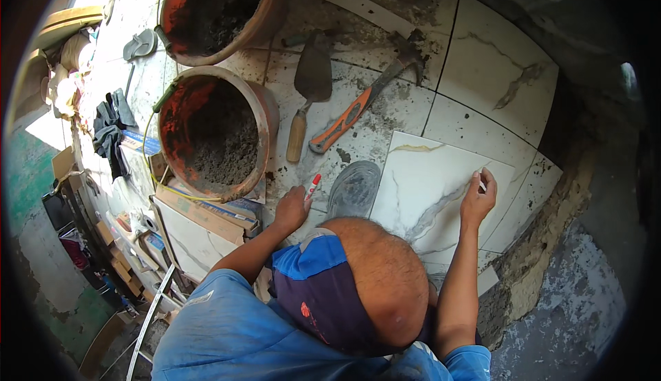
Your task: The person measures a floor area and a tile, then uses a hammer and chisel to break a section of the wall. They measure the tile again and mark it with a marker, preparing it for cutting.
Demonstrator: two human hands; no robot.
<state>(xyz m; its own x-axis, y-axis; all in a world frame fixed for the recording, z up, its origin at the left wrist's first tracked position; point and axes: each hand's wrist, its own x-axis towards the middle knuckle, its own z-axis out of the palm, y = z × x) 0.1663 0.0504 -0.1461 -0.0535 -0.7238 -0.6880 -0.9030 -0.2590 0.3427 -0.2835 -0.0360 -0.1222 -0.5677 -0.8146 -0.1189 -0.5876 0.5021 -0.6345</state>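
My left hand (293,209) is closed around a white marker with a red end (312,187), beside the lower bucket. Over a loose white marble-patterned tile (423,188), near its right edge, my right hand (478,198) has its fingers pinched together. A small whitish thing shows between those fingers, too small to name. The tile lies flat on the tiled floor, at a slight angle to the laid tiles. Next to its left edge is a grey shoe or sandal (354,188), and my bent knee covers the tile's lower left part.
Two orange buckets (268,129) (274,12) hold grey mortar. Beyond my left hand lie a trowel (313,78) with a wooden handle and an orange-and-black hammer (365,102). Cardboard boxes (203,215) stand at left. A rough broken edge (551,243) runs along the right side.
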